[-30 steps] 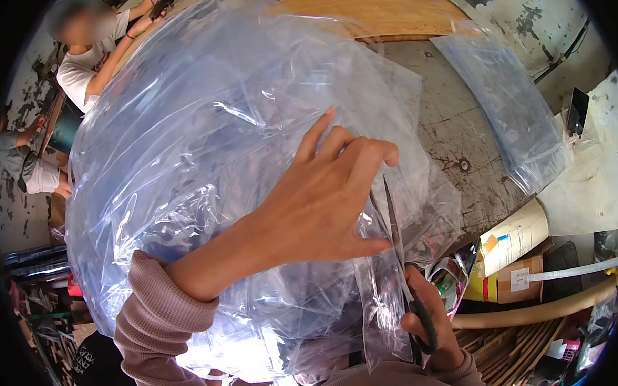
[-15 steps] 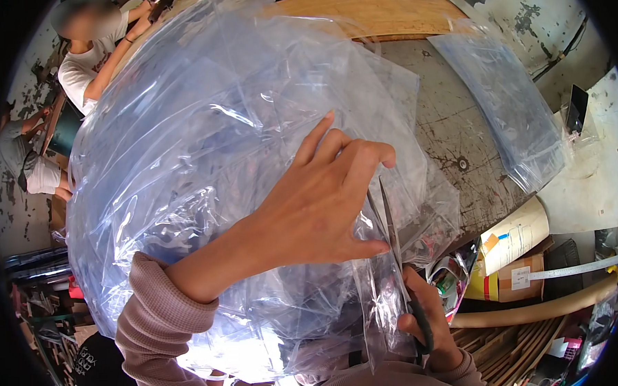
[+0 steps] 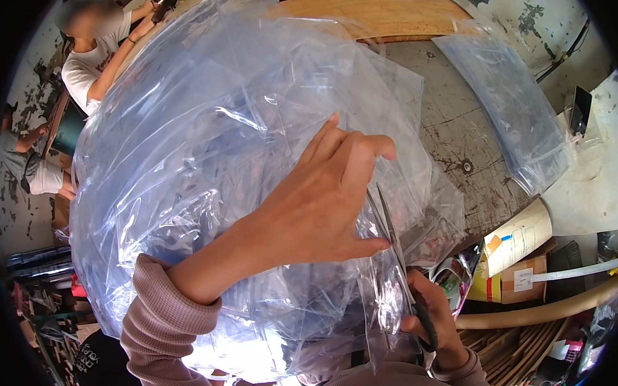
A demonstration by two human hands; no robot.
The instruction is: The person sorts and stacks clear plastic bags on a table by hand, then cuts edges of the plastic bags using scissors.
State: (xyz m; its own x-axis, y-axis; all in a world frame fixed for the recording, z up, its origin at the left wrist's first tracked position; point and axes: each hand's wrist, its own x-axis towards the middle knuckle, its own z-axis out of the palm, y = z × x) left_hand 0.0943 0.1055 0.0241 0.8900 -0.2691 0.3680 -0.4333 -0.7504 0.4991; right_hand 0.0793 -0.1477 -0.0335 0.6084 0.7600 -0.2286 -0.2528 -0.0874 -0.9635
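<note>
A large heap of clear plastic sheeting (image 3: 183, 164), wrinkled and shiny, spreads in front of me. Across it reaches my left hand (image 3: 316, 206), palm down, fingers spread and thumb apart, resting on or just over the film. At the lower right, my right hand (image 3: 440, 315) grips a pair of scissors (image 3: 426, 326) by the black handles. Their blades point away from me, slightly parted, close to my left thumb. A narrow strip of the film hangs along the left side of the blades. Whether the blades touch the film is unclear.
A folded stack of clear plastic (image 3: 509, 108) lies on the scratched table (image 3: 451, 128). Beyond is a wooden board (image 3: 377, 10). Right of the table are a phone (image 3: 580, 110), a cardboard box (image 3: 519, 277) and a tan tube (image 3: 542, 314). People sit at the left, one in a white shirt (image 3: 83, 75).
The whole view has shifted slightly. My hands keep nearly the same pose, with the scissor blades still slightly parted beside my left thumb.
</note>
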